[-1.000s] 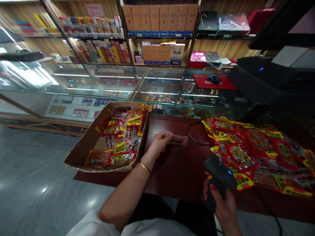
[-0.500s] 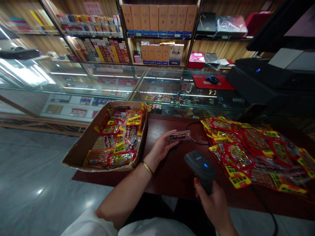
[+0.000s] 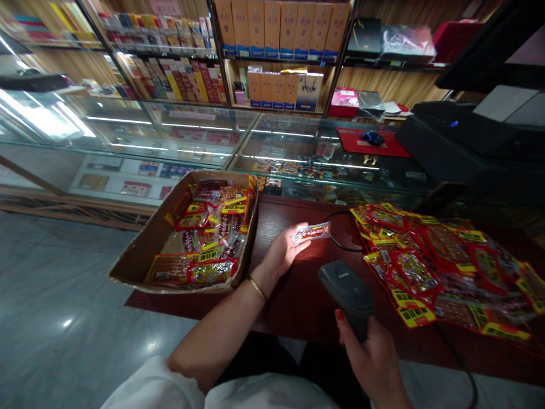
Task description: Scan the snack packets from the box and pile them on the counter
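My left hand (image 3: 286,250), with a gold bangle at the wrist, is closed on one end of a small snack packet (image 3: 317,230) above the dark red tabletop. White light falls across the packet and the fingertips. In my right hand (image 3: 372,355) is a black barcode scanner (image 3: 347,289), its head facing the packet. Left of my left hand stands an open cardboard box (image 3: 140,267) with several snack packets in it. A wide heap of red and yellow snack packets (image 3: 417,272) lies to the right of the scanner.
Behind the tabletop (image 3: 293,295) runs a glass display counter (image 3: 187,133). On it are a red mouse pad (image 3: 395,149) with a mouse (image 3: 372,137) and a black machine (image 3: 477,142). A black cable (image 3: 462,358) runs down at the right. Shelves of boxes (image 3: 272,28) line the back.
Bright light now shines on the packet, which was unlit before. The blue light on top of the scanner has gone out. Both hands hold nearly the same positions.
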`<action>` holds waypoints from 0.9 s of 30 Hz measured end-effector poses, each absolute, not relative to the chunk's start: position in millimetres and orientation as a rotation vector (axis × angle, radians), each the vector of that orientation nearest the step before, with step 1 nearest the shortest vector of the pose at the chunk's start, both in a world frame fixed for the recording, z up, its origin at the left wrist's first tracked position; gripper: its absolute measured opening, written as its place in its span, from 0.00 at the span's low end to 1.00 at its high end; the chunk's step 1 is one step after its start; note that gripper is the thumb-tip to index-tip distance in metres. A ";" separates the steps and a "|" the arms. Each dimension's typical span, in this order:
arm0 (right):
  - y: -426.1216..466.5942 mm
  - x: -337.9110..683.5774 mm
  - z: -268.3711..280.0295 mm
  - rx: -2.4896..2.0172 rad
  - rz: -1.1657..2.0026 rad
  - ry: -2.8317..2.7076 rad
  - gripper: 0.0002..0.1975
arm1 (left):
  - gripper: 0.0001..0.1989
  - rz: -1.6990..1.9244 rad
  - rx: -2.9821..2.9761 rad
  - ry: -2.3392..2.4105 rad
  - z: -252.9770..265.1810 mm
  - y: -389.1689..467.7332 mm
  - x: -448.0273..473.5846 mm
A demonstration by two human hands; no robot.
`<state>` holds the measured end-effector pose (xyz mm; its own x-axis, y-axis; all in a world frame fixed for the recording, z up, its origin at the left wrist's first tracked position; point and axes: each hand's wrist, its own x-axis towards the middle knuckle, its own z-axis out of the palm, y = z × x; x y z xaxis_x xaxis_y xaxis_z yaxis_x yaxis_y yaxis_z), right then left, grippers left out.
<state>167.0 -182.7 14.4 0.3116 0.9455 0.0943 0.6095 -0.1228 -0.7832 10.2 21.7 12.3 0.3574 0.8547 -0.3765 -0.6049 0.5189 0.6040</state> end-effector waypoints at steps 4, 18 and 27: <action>-183.7 165.6 15.2 -1.799 0.603 -1.387 0.21 | 0.12 0.975 0.406 0.740 13.3 20.1 8.0; -175.4 183.0 -8.8 -1.512 0.913 -1.000 0.19 | 0.18 0.954 0.577 0.806 14.0 21.2 11.5; -177.6 189.4 -26.7 -1.337 0.964 -0.875 0.23 | 0.19 0.710 0.607 0.530 59.9 53.6 137.9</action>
